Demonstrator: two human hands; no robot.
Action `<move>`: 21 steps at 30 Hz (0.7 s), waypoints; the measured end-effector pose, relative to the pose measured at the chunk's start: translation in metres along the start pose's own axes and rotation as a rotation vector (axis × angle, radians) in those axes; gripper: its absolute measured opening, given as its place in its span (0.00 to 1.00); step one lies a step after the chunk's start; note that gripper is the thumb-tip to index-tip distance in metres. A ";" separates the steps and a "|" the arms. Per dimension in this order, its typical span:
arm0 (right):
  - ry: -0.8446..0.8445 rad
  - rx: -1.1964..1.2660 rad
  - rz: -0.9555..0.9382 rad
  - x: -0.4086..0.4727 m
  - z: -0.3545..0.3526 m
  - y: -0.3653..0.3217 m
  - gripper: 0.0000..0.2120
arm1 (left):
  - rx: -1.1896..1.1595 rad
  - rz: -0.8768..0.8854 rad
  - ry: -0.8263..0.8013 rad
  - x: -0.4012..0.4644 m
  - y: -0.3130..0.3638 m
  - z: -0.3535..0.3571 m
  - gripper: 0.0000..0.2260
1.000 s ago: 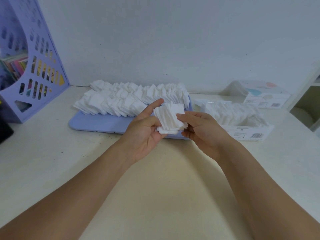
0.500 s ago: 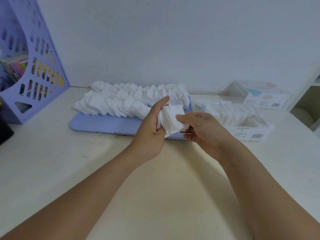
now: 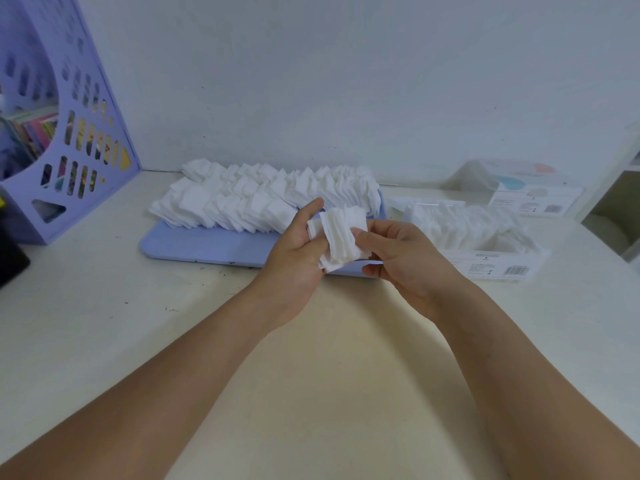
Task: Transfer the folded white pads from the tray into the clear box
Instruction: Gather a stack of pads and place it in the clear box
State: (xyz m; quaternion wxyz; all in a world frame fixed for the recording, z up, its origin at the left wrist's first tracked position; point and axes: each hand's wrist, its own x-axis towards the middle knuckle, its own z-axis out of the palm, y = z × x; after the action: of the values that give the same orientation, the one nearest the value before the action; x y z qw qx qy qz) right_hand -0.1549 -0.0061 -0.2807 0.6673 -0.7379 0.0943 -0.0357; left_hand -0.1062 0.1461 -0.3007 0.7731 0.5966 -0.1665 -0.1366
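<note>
A fanned stack of folded white pads [image 3: 341,239] is gripped between the left hand [image 3: 294,265] and right hand [image 3: 405,261], above the blue tray [image 3: 207,242] edge. The clear box [image 3: 491,261] sits at 3 o'clock; bare table [image 3: 311,375] lies at 6.

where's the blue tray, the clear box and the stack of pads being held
blue tray [image 3: 207,244]: head view, bare front part of its surface
clear box [image 3: 491,263]: head view, front wall
stack of pads [image 3: 341,233]: head view, middle of the fanned stack
</note>
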 end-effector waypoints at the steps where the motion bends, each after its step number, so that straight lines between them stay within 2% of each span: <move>1: -0.003 0.000 -0.009 0.000 0.001 0.000 0.12 | 0.009 -0.006 -0.005 0.000 -0.001 0.000 0.25; 4: -0.029 0.013 -0.014 0.000 0.002 0.000 0.12 | 0.125 0.024 -0.025 -0.001 -0.004 -0.004 0.28; 9: -0.057 0.018 0.012 -0.001 0.006 0.001 0.14 | 0.532 0.226 -0.037 -0.010 -0.008 -0.002 0.32; 13: -0.051 0.017 0.008 0.000 0.006 0.003 0.16 | 0.558 0.256 -0.006 -0.008 -0.012 -0.002 0.33; 16: -0.063 0.017 0.000 0.000 0.007 0.004 0.17 | 0.371 0.186 0.027 -0.004 -0.013 0.001 0.29; 20: -0.045 -0.012 -0.035 0.002 0.006 0.006 0.16 | -0.258 -0.063 0.097 0.006 -0.010 0.000 0.23; 21: -0.019 -0.046 -0.060 0.003 0.008 0.007 0.16 | -0.356 -0.094 0.109 0.006 -0.007 0.000 0.21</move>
State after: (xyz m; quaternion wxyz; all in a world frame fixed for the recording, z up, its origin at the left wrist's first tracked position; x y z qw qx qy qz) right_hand -0.1512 0.0001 -0.2890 0.6498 -0.7557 0.0666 -0.0465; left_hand -0.1013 0.1419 -0.3073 0.8670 0.4641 -0.0695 -0.1675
